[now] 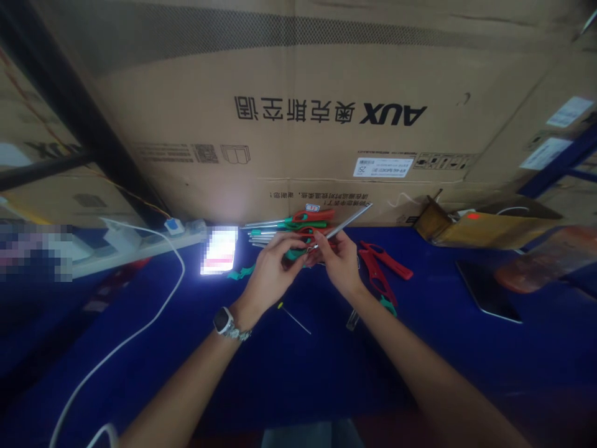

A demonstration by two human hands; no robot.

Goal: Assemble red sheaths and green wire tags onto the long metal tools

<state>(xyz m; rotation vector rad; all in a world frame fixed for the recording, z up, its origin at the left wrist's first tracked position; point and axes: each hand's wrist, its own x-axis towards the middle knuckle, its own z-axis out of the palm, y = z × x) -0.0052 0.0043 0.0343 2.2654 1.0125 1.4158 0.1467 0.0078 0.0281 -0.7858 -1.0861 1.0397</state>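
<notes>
Yr left hand fingers grasp green handle | right hand fingers grasp metal rod | finished pile behind | loose red handles on table appear outstanding

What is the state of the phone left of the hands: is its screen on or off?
On. The phone lies on the blue table, and its screen glows bright white, lighting the surface around it.

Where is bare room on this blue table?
Bare: between white cable and left forearm; between right forearm and dark tablet. Crowded: tool pile behind the left hand with green-handled tool, right hand with metal rod.
</notes>
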